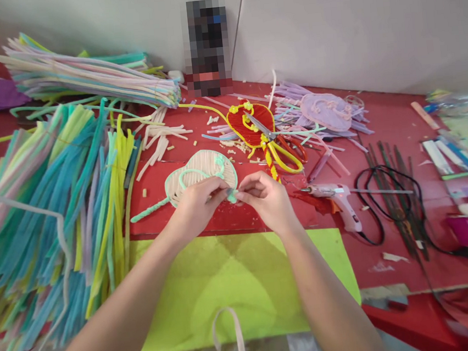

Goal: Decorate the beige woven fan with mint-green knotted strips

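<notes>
My left hand (204, 201) and my right hand (268, 198) meet in front of me, fingertips pinched on a small mint-green twist of pipe cleaner (231, 196). Its exact shape is partly covered by the fingers. Just behind my left hand lies a fan-shaped piece (195, 164) wound in cream pipe cleaner, with a mint-green border, green curls on top and a twisted green handle (151, 210) pointing left. Farther back is a red fan-shaped piece (257, 122) with yellow edging and small yellow flowers. Scissors with yellow handles (284, 158) rest across it.
Pipe cleaner bundles (52, 176) crowd the left side, with another bundle (96, 78) behind. A glue gun (342, 201) with a black cord lies right of my right hand. A lilac piece (325, 111) sits at back right. Yellow-green cloth (228, 286) covers the front edge.
</notes>
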